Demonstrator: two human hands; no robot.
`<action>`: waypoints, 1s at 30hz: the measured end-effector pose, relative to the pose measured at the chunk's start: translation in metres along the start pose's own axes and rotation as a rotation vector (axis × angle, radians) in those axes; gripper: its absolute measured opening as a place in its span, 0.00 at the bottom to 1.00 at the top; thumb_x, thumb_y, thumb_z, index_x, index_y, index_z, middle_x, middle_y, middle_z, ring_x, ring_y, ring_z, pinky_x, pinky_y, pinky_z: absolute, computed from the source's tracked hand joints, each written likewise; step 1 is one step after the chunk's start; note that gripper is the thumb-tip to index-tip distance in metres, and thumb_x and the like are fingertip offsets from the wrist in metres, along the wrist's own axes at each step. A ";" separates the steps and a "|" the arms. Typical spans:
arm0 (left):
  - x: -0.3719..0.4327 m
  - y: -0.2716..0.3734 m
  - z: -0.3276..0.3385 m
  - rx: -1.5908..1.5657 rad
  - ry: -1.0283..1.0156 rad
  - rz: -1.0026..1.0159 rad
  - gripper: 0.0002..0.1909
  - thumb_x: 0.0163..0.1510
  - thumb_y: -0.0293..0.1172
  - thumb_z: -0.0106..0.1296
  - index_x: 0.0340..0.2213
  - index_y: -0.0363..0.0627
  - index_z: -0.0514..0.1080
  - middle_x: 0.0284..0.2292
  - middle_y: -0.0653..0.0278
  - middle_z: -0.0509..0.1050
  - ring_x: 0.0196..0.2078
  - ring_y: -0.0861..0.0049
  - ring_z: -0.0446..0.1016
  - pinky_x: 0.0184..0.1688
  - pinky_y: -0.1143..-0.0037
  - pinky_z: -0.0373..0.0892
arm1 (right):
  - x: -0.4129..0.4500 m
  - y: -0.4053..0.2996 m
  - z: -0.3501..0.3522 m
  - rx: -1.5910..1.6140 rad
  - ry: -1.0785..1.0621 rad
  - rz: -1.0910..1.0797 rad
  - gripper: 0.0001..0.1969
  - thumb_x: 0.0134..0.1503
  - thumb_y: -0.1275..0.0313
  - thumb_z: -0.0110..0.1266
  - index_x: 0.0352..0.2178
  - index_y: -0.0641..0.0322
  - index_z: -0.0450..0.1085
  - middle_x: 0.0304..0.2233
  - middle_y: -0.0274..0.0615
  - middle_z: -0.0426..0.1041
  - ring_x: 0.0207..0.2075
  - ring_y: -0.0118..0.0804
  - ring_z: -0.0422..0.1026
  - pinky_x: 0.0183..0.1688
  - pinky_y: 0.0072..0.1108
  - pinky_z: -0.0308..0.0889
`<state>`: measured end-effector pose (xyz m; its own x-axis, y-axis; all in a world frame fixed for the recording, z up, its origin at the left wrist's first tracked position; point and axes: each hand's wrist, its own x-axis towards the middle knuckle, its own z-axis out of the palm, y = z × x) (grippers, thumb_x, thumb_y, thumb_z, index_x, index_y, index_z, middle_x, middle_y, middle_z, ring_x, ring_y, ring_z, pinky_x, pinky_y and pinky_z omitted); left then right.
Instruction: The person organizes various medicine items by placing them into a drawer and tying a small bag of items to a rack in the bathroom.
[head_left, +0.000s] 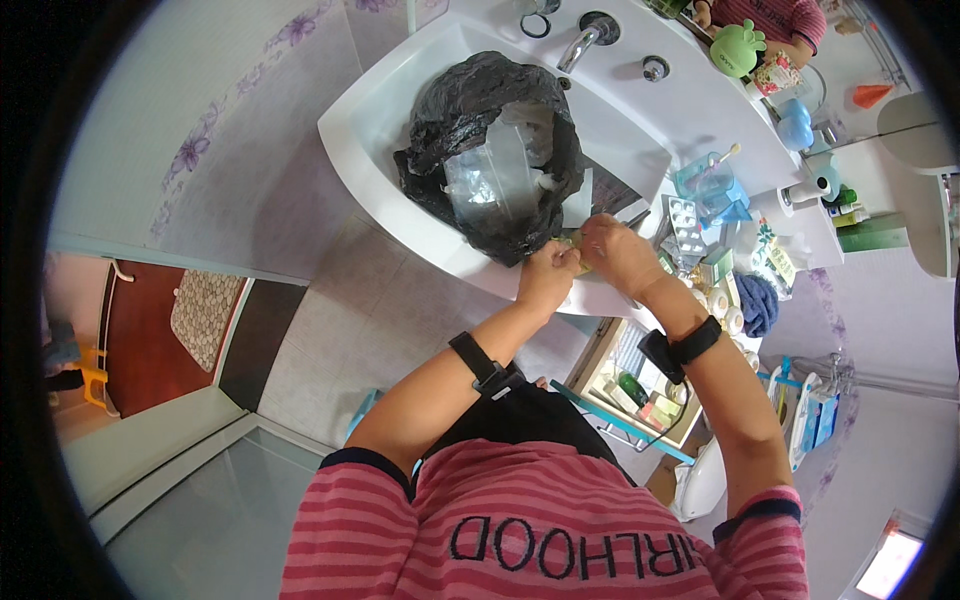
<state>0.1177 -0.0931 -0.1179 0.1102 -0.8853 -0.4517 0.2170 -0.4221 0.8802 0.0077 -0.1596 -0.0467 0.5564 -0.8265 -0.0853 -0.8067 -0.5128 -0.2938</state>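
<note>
Over the front rim of a white washbasin (390, 206), my left hand (546, 276) and my right hand (619, 253) work close together. Between their fingers is a small yellowish-green packet (583, 264), mostly hidden by the hands, so its exact kind is unclear. A black plastic bag (480, 86) sits in the basin with its mouth open, just beyond my left hand. Clear plastic packaging (495, 180) lies inside it. To the right of the bag, a dark printed sheet (615, 191) and a white piece (579, 199) lie near my right hand.
A chrome faucet (589, 46) rises at the basin's back. The right counter holds a blister pack (684, 219), a small carton (716, 264), a blue toothbrush cup (705, 178) and a dark blue cloth (757, 304). Below my right forearm stands an open drawer (600, 356) containing toiletries.
</note>
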 end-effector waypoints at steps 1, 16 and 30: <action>0.001 -0.004 0.000 -0.031 0.002 0.015 0.10 0.54 0.30 0.44 0.35 0.36 0.66 0.25 0.66 0.71 0.23 0.87 0.64 0.25 0.84 0.61 | 0.000 0.002 0.003 0.081 0.000 -0.124 0.07 0.44 0.70 0.50 0.23 0.64 0.70 0.34 0.45 0.68 0.34 0.47 0.70 0.35 0.30 0.66; -0.001 -0.007 -0.007 0.019 -0.012 0.078 0.09 0.53 0.30 0.45 0.32 0.36 0.66 0.24 0.66 0.70 0.20 0.86 0.63 0.23 0.83 0.60 | 0.012 0.019 0.027 -0.053 -0.113 -0.166 0.09 0.41 0.70 0.53 0.25 0.63 0.69 0.32 0.47 0.69 0.32 0.47 0.71 0.33 0.30 0.68; 0.003 -0.008 -0.005 0.025 0.022 0.091 0.11 0.53 0.31 0.45 0.32 0.34 0.66 0.24 0.65 0.71 0.20 0.85 0.63 0.23 0.83 0.61 | 0.010 0.016 0.020 0.040 -0.023 -0.287 0.09 0.42 0.67 0.52 0.21 0.62 0.71 0.29 0.40 0.70 0.30 0.43 0.70 0.31 0.29 0.67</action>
<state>0.1214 -0.0917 -0.1274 0.1497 -0.9159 -0.3725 0.1805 -0.3451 0.9210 0.0040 -0.1713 -0.0711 0.7656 -0.6431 -0.0146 -0.6072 -0.7149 -0.3466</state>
